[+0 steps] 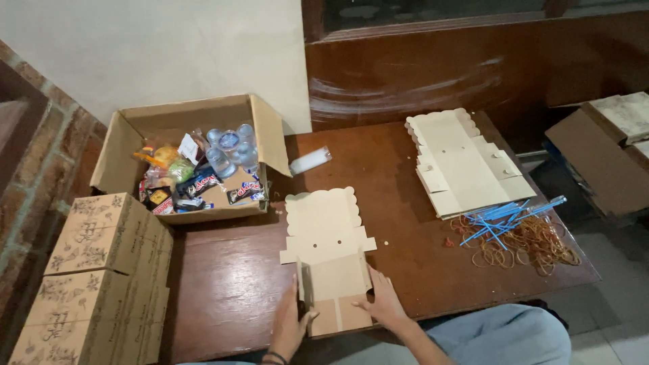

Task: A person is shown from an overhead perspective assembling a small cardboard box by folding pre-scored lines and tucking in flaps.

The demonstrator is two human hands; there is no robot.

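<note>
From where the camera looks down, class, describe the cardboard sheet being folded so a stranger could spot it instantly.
Start at the dark wooden table and go to its near edge, where the left hand and right hand meet. Between them lies the flat box blank. Unlike the stack of blanks further right, it lies alone, partly folded up.

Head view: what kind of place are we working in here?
Probably an informal snack-box packing spot in a home or small shop: a wooden table holds a stack of flat box blanks, an open carton of snacks and water cups, and rubber bands.
</note>
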